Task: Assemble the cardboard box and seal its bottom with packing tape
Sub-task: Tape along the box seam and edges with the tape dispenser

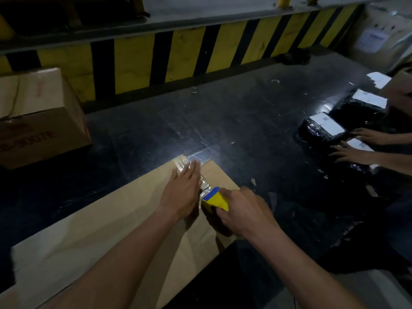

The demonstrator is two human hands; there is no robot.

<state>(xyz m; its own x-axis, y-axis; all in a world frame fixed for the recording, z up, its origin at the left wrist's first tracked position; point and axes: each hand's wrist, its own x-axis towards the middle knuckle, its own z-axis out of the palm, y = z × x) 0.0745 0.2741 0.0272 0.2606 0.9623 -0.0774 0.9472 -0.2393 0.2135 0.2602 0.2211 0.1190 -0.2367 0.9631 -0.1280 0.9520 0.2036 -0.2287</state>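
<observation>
— Doing what with the left hand (182, 190)?
— Pressing flat, fingers straight, on clear tape (185, 163) near the far edge of the cardboard box (100, 219).
— And with the right hand (243, 210)?
— Gripping a yellow tape dispenser (215, 198) with a blue edge, fingers curled round it, just beside the left hand, low against the cardboard.
— Lying where, the box?
— On the dark shiny floor (245, 119), broad tan face up, under both hands.
— Farther out?
— At far left, another carton (40, 117). To the right, black parcels (321, 128) with white labels, touched by another person's hands (350, 152). Behind, a yellow-and-black striped barrier (182, 54).
</observation>
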